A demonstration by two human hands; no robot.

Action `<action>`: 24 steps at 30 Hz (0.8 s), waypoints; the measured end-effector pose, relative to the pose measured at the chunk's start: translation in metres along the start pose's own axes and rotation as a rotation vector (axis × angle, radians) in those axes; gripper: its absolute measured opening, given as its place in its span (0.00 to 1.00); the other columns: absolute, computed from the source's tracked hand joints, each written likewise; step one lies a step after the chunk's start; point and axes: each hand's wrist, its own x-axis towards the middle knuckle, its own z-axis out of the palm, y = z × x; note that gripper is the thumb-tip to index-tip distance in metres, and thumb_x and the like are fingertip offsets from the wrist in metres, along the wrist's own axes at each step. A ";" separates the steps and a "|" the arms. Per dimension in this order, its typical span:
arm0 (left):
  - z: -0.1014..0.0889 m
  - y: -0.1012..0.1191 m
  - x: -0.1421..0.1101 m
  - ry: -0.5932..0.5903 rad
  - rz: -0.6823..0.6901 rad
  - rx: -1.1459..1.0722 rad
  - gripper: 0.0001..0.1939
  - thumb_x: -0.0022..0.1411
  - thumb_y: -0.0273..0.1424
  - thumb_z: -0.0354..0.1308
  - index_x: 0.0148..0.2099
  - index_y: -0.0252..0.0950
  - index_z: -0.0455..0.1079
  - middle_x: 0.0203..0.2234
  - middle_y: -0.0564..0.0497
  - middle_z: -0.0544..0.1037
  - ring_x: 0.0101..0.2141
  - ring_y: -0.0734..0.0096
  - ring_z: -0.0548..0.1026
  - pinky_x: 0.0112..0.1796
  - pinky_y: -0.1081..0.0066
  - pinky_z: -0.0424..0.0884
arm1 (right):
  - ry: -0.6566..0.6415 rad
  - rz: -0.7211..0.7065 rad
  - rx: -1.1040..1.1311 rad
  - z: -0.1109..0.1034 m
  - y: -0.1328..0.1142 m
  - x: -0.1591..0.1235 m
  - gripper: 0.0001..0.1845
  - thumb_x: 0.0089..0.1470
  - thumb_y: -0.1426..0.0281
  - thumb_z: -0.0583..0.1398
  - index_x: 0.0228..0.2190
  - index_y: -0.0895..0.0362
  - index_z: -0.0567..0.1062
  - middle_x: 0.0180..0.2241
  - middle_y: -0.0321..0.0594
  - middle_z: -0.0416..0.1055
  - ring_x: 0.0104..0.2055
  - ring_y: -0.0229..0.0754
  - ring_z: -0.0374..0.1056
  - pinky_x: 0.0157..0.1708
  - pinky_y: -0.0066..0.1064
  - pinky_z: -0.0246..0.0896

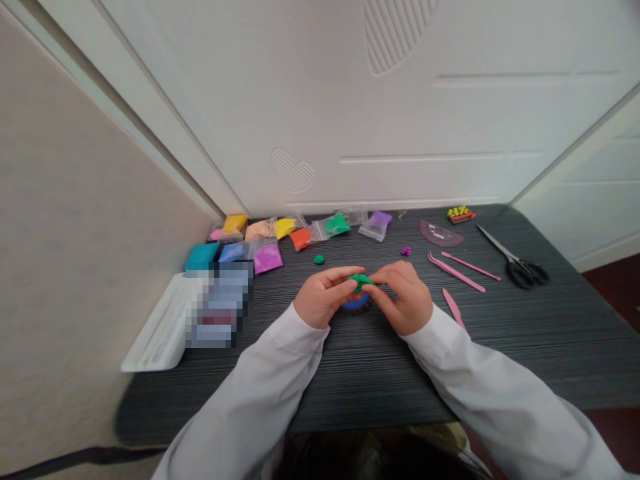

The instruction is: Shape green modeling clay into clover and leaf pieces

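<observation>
Both hands pinch one piece of green modelling clay [361,283] above the dark table. My left hand [323,295] is closed on its left side, thumb and fingers pressed to it. On the right, my right hand [404,297] grips the same clay between thumb and fingers. Just under the clay sits a blue round thing [356,304] with a dark edge, partly hidden by the hands. A small green clay ball [319,259] lies on the table beyond my left hand. A little purple clay lump [405,251] rests beyond my right hand.
Several bags of coloured clay, among them a green one [337,225], line the back. Pink tweezers [457,272], a pink knife [454,309], black-handled scissors [520,267] and a clear protractor [441,234] lie right. A white tray [155,333] stands left. The dark table [380,393] meets a white panel behind.
</observation>
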 end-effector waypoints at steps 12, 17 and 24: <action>-0.002 -0.004 -0.006 0.228 0.446 0.832 0.07 0.48 0.33 0.58 0.30 0.36 0.68 0.18 0.56 0.69 0.20 0.78 0.67 0.25 0.75 0.62 | -0.102 0.269 0.098 0.000 -0.011 0.002 0.10 0.48 0.63 0.55 0.23 0.57 0.69 0.22 0.36 0.67 0.26 0.36 0.62 0.30 0.30 0.56; 0.001 -0.005 -0.011 0.255 0.633 1.067 0.10 0.50 0.30 0.55 0.38 0.41 0.68 0.28 0.54 0.74 0.27 0.73 0.69 0.32 0.74 0.62 | -0.173 0.431 0.144 0.003 -0.010 0.004 0.13 0.45 0.60 0.56 0.22 0.57 0.69 0.18 0.33 0.65 0.22 0.33 0.59 0.25 0.26 0.55; 0.003 -0.006 -0.010 0.137 0.643 1.108 0.13 0.52 0.30 0.52 0.42 0.41 0.68 0.36 0.50 0.74 0.37 0.66 0.69 0.41 0.70 0.60 | -0.157 0.529 0.260 0.004 -0.003 0.004 0.08 0.45 0.65 0.56 0.25 0.57 0.69 0.19 0.32 0.64 0.22 0.32 0.58 0.24 0.25 0.54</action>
